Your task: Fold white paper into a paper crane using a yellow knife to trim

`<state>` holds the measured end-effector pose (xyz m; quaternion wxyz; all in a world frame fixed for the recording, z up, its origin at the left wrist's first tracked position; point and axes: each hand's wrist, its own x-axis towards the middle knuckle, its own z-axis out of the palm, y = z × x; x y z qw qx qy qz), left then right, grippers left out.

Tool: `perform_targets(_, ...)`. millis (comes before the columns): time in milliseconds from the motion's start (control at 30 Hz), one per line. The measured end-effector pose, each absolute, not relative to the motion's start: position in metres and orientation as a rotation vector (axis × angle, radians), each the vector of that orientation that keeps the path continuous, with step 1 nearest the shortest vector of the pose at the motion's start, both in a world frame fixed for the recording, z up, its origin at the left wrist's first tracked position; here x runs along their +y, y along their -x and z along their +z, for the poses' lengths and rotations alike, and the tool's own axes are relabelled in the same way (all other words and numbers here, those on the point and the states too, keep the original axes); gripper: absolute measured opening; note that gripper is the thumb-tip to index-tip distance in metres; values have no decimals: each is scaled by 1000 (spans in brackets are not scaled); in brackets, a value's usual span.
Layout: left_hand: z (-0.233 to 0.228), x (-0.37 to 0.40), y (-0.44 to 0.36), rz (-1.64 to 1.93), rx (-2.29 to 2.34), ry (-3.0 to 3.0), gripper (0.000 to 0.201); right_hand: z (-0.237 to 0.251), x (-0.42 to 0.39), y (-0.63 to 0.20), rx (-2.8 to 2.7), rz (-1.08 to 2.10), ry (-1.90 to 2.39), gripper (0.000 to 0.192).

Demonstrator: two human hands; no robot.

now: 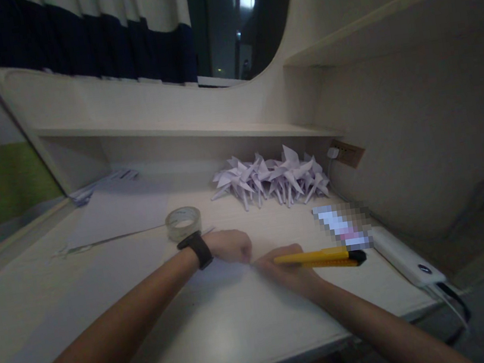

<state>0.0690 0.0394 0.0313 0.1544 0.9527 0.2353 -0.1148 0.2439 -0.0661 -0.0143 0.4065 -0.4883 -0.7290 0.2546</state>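
Note:
My right hand (288,272) is closed around a yellow utility knife (320,258), whose black end points right. Right beside it, my left hand (230,245) has its fingers curled in over the desk, with a dark watch (199,250) on the wrist. Whatever those fingers hold, if anything, is hidden. Under the left forearm lies a large white sheet of paper (75,307). A roll of clear tape (183,223) rests just beyond the left wrist. Part of a thin white strip (208,230) shows behind the left hand.
Several white paper pinwheels (273,178) are piled at the back beneath the shelf (190,130). More paper (115,208) lies at the back left. To the right are a lit phone (341,227), a white power strip (408,257) with cables, and a wall socket (347,153).

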Motion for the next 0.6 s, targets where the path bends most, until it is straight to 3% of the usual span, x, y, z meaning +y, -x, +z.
perform_targets(600,36,30,-65,-291,866,-2768,24,-17,-64,-243,-1769,676,1249,25)
